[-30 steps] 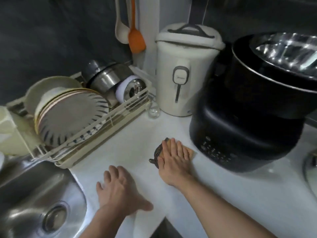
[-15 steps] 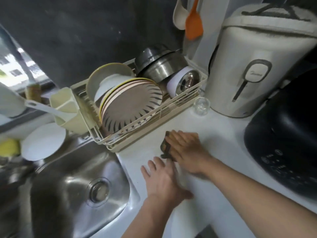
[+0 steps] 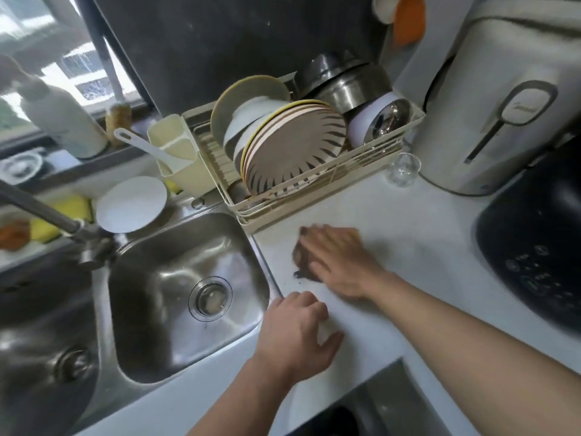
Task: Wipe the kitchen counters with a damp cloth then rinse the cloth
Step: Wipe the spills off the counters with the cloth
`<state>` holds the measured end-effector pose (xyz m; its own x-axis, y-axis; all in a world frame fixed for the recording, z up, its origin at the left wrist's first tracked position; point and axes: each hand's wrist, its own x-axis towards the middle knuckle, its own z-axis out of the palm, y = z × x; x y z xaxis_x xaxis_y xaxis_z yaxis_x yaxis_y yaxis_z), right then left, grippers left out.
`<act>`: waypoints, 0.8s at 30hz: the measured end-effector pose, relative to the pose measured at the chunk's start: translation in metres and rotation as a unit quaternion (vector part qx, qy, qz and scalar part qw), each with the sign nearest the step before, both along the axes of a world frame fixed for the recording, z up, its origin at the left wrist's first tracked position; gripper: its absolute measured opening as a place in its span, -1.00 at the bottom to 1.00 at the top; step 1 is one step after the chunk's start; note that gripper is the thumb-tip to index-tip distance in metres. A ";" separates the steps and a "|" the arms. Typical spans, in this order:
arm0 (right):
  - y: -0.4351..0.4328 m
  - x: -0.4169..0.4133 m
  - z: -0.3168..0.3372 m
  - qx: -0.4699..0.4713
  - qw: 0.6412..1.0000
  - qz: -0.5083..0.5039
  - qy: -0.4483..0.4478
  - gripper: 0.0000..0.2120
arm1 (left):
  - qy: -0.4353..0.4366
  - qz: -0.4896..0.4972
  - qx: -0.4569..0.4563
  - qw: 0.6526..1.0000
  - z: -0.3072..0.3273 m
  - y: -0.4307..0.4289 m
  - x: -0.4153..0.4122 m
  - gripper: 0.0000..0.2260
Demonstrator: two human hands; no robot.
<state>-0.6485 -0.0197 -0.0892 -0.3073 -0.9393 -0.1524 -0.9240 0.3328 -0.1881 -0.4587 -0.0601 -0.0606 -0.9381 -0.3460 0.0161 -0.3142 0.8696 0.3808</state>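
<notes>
A dark brown cloth [image 3: 302,265] lies on the white counter [image 3: 418,247] just in front of the dish rack. My right hand [image 3: 338,258] presses flat on it with straight fingers, covering most of it; only its left edge shows. My left hand [image 3: 297,328] rests on the counter at the rim of the steel sink [image 3: 185,297], fingers loosely bent, holding nothing. The faucet [image 3: 63,225] reaches in from the left above the sink.
A cream dish rack [image 3: 314,196] full of plates and steel bowls stands behind the cloth. A small glass [image 3: 403,169], a white water boiler [image 3: 490,99] and a black cooker [image 3: 534,253] crowd the right. Sponges [image 3: 59,212] and a white dish [image 3: 131,204] sit behind the sink.
My right hand slid the cloth leftward across the counter from beside the black cooker toward the sink. My left hand stayed near the sink rim. My view swung left over the sink.
</notes>
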 end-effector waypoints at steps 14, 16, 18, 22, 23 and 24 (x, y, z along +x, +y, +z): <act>0.011 0.069 0.003 0.039 0.996 -0.080 -0.029 -0.41 | -0.023 -0.051 -0.009 0.998 -0.012 0.030 0.054 -0.77; 0.044 0.049 0.001 0.034 0.990 -0.138 -0.027 -0.42 | -0.027 -0.046 -0.008 0.999 -0.010 0.028 0.051 -0.75; 0.076 0.031 -0.001 0.034 0.968 -0.248 -0.021 -0.43 | -0.026 -0.034 -0.010 0.999 -0.010 0.026 0.047 -0.73; 0.060 0.032 -0.001 0.026 0.924 -0.380 -0.006 -0.42 | -0.065 -0.003 -0.001 0.998 -0.004 0.025 0.039 -0.47; 0.045 0.040 0.001 0.017 0.933 -0.361 -0.004 -0.42 | -0.079 0.008 0.006 0.997 -0.003 0.025 0.037 -0.42; 0.032 0.053 0.002 0.009 0.951 -0.309 -0.002 -0.43 | -0.078 0.017 0.008 0.997 -0.002 0.027 0.037 -0.43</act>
